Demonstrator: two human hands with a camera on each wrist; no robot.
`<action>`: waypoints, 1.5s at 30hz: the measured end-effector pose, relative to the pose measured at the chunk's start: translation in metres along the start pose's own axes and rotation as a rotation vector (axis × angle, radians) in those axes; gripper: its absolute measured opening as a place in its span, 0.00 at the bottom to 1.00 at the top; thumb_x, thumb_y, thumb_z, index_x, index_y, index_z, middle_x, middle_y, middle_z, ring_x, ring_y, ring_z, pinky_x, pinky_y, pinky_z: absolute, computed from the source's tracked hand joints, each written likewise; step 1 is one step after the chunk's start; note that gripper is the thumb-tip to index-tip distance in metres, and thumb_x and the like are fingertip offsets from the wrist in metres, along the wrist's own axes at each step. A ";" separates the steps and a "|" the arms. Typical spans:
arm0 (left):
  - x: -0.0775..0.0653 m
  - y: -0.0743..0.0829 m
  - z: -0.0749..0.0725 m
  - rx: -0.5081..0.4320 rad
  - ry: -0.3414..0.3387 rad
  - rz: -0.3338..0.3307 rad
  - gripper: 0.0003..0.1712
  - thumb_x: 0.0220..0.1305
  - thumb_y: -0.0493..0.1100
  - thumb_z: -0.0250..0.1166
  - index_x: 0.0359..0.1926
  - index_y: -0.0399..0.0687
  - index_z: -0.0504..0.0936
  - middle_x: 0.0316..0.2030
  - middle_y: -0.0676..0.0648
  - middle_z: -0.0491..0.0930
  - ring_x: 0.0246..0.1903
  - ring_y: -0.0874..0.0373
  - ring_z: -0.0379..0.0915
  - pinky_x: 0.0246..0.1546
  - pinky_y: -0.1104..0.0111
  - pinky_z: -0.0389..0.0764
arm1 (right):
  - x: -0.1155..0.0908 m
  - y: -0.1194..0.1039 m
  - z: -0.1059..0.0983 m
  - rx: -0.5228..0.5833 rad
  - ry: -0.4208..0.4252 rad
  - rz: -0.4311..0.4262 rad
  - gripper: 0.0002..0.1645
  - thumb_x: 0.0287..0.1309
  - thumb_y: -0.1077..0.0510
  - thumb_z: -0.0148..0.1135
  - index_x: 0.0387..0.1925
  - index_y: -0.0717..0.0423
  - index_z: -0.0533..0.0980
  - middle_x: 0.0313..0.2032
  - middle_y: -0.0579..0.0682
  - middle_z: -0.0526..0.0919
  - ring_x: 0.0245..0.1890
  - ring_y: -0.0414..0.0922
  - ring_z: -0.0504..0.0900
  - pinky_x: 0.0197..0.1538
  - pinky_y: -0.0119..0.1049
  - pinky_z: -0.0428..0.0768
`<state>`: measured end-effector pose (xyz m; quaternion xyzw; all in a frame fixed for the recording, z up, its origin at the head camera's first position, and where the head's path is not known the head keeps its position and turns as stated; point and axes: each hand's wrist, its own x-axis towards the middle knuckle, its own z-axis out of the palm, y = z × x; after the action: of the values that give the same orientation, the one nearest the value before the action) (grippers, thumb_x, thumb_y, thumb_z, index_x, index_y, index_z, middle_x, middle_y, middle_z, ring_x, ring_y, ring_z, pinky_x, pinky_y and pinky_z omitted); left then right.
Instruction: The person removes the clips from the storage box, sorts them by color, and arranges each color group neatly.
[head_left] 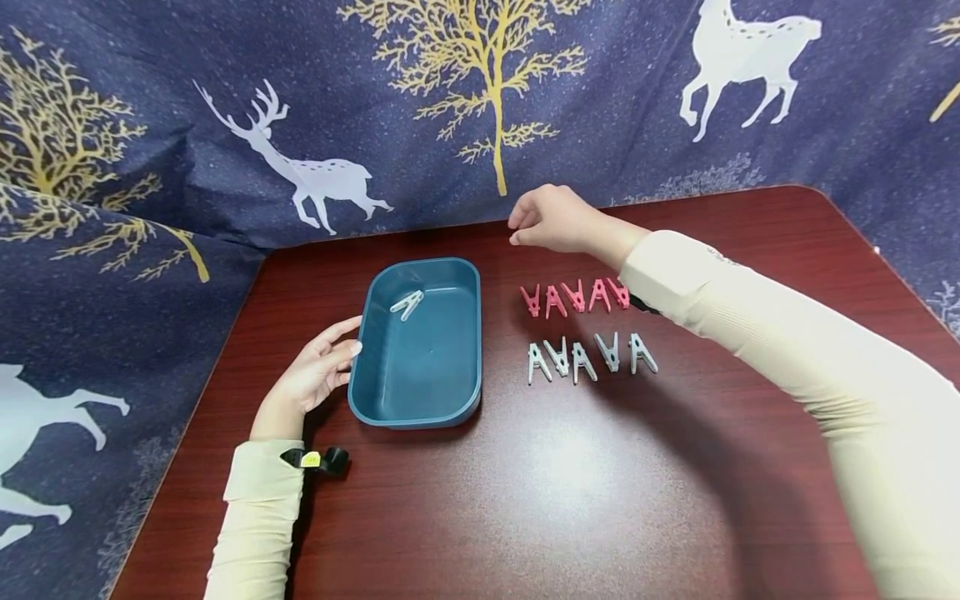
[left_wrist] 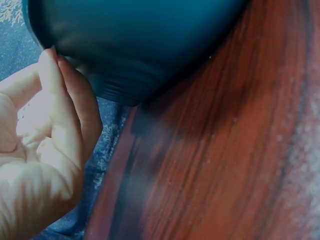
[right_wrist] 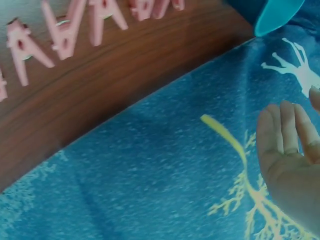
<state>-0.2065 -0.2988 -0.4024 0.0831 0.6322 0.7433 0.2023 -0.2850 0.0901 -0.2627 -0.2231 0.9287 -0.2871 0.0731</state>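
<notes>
A blue plastic bin [head_left: 420, 367] stands on the table with one white spring clip [head_left: 407, 305] lying inside, towards its far end. My left hand [head_left: 318, 371] grips the bin's left rim between thumb and fingers; in the left wrist view the fingertips meet the bin's edge. Raised behind a row of pink spring clips [head_left: 576, 297], my right hand [head_left: 553, 218] holds nothing, its fingers loosely bent. Nearer to me than the pink row lies a row of white spring clips [head_left: 581, 362]. Both rows are to the right of the bin.
The dark red wooden table [head_left: 450, 517] reflects a bright light near its middle. Behind it hangs a blue cloth [head_left: 420, 192] printed with deer and trees. A small black camera [head_left: 334, 461] is strapped at my left wrist.
</notes>
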 end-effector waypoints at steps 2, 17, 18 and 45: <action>-0.001 0.001 0.001 0.001 0.008 -0.005 0.25 0.72 0.28 0.43 0.67 0.47 0.60 0.40 0.52 0.82 0.35 0.62 0.81 0.32 0.71 0.83 | 0.005 -0.006 0.003 -0.005 -0.031 -0.029 0.16 0.57 0.58 0.61 0.46 0.63 0.78 0.46 0.60 0.83 0.50 0.52 0.81 0.56 0.45 0.75; -0.002 0.002 0.003 -0.010 -0.002 0.007 0.25 0.72 0.28 0.44 0.67 0.46 0.61 0.40 0.52 0.83 0.35 0.62 0.81 0.32 0.71 0.82 | 0.041 -0.054 0.029 -0.006 -0.157 -0.150 0.18 0.57 0.60 0.63 0.50 0.61 0.77 0.47 0.57 0.82 0.49 0.47 0.79 0.55 0.39 0.75; -0.001 0.001 0.002 -0.010 0.000 0.009 0.25 0.72 0.29 0.45 0.67 0.47 0.61 0.40 0.52 0.83 0.35 0.62 0.81 0.32 0.71 0.82 | 0.044 -0.056 0.031 -0.011 -0.162 -0.159 0.18 0.57 0.59 0.63 0.50 0.61 0.77 0.47 0.56 0.81 0.49 0.47 0.79 0.54 0.39 0.75; 0.000 -0.003 0.002 0.002 0.018 0.031 0.25 0.72 0.30 0.46 0.67 0.48 0.62 0.38 0.53 0.81 0.33 0.64 0.80 0.28 0.74 0.81 | 0.093 -0.090 0.101 -0.189 -0.407 -0.241 0.24 0.60 0.66 0.58 0.59 0.58 0.72 0.56 0.56 0.75 0.53 0.46 0.72 0.54 0.37 0.75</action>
<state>-0.2055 -0.2968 -0.4052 0.0862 0.6334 0.7465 0.1848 -0.3071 -0.0692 -0.2959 -0.3910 0.8844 -0.1548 0.2025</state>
